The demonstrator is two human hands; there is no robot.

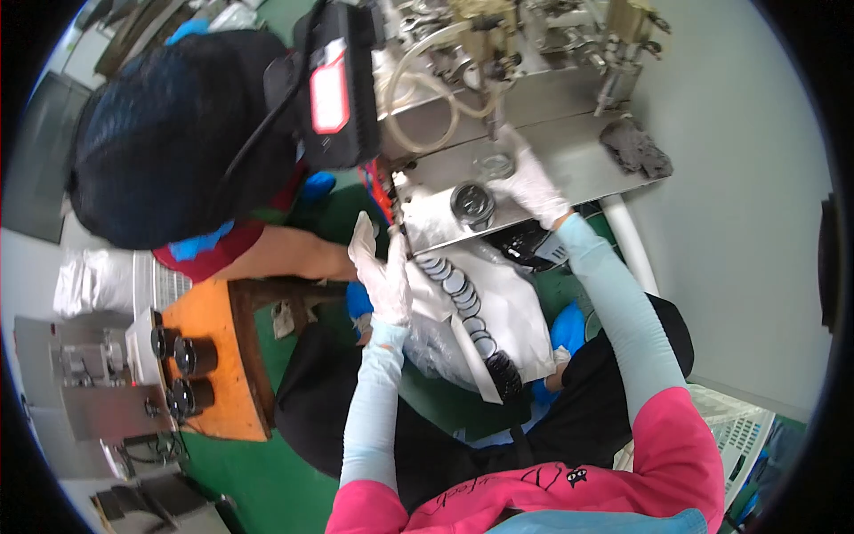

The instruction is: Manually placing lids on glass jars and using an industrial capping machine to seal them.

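Note:
My right hand, in a white glove, reaches over the metal machine ledge and holds a clear glass jar at its left side, below a filling nozzle. Left of that jar, a dark-filled jar stands near the ledge's front edge. My left hand, also gloved, is raised with its fingers apart beside the ledge's left corner, holding nothing that shows. Below the ledge, an overlapping row of round lids lies in a white-lined bag or box.
A co-worker in a dark cap is close on the left, an arm near my left hand. Clear hoses loop above the ledge. A grey rag lies at its right end. Dark jars stand on an orange table.

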